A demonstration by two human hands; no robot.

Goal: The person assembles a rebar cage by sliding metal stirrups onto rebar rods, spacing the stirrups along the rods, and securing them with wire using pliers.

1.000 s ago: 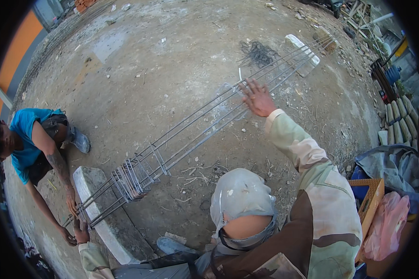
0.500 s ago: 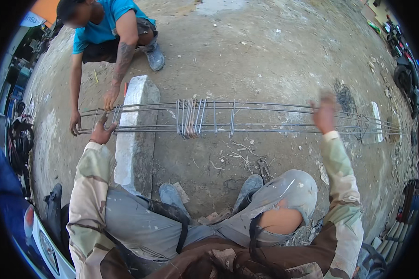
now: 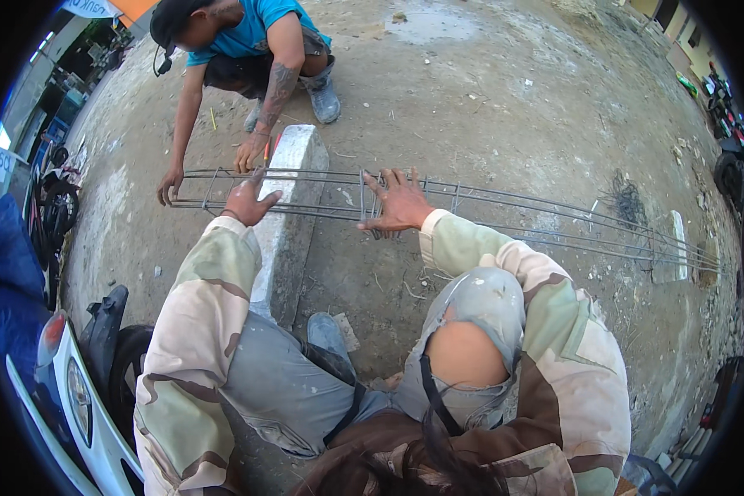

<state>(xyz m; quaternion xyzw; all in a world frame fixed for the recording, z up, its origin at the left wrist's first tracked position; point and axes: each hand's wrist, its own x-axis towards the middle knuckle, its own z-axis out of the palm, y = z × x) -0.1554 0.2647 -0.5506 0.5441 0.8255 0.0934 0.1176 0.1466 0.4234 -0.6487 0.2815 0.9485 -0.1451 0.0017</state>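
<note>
The long rebar cage (image 3: 504, 219) lies across the ground, its long axis running left to right, its left end resting over a concrete block (image 3: 285, 207). The right hand (image 3: 398, 202) sits on its bars near a bunch of stirrups, fingers spread. The left hand (image 3: 248, 201) rests further left, seemingly curled on a bar. A co-worker's hands (image 3: 211, 169) hold the far-left end.

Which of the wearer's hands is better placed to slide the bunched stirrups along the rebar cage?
Probably the right hand: it rests on the bunched stirrups. The left hand grips the rebar cage over the concrete block.
</note>
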